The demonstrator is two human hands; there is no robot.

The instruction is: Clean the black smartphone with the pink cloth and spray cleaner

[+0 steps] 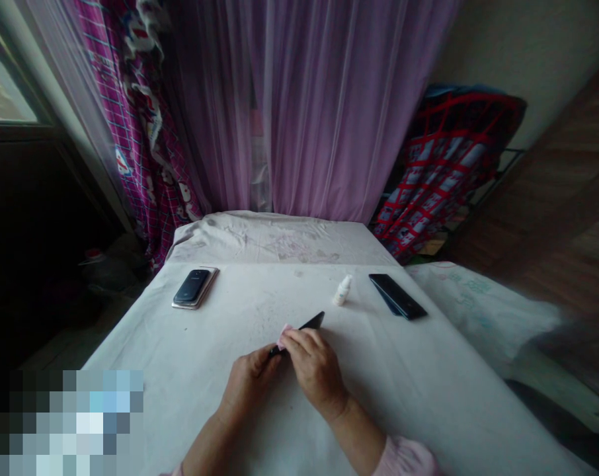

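Note:
My left hand grips the near end of a thin black phone, which is tilted so that mostly its edge shows. Pressed against the phone's side is a small pink cloth, pinched in the fingers of my right hand. Part of the phone is hidden behind the cloth and my fingers. Just beyond my right hand a small white bottle stands upright on the table.
At the left of the white-covered table lies a stack of phones, a dark one on top. Dark phones overlap at the right. Purple curtains hang behind the table. Red patterned fabric hangs at the right.

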